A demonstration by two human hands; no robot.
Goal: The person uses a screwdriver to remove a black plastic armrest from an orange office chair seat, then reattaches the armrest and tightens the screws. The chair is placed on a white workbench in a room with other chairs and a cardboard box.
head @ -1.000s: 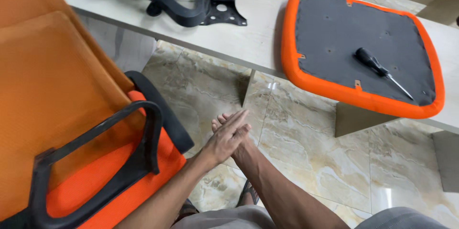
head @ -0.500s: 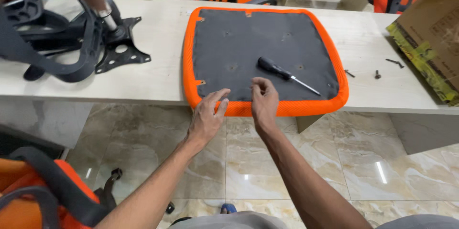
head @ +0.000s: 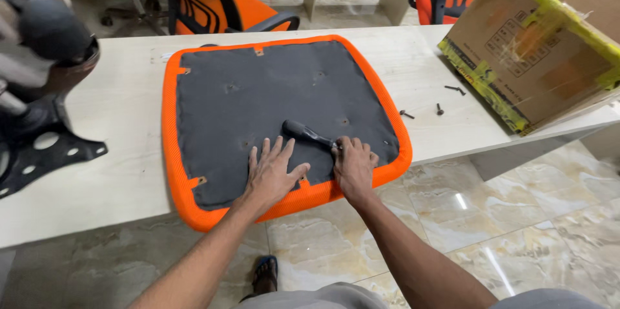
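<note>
An orange chair seat (head: pixel 187 206) lies upside down on the pale table (head: pixel 97 180), its dark grey underside facing up. My left hand (head: pixel 271 173) rests flat on that underside near the front edge, fingers spread. My right hand (head: pixel 353 167) lies beside it, fingers curled over the shaft end of a black-handled screwdriver (head: pixel 303 131) that lies on the seat. Whether the fingers grip the shaft is unclear.
A black metal chair mechanism (head: pixel 39 147) sits at the table's left end. A cardboard box with yellow tape (head: pixel 536 44) stands at the right, with loose dark screws (head: pixel 439 109) before it. Orange office chairs (head: pixel 213 5) stand behind the table. Marble floor lies below.
The view has swung from the floor and an orange chair to the table. Both hands rose from my lap to the seat, and the right hand reached the screwdriver.
</note>
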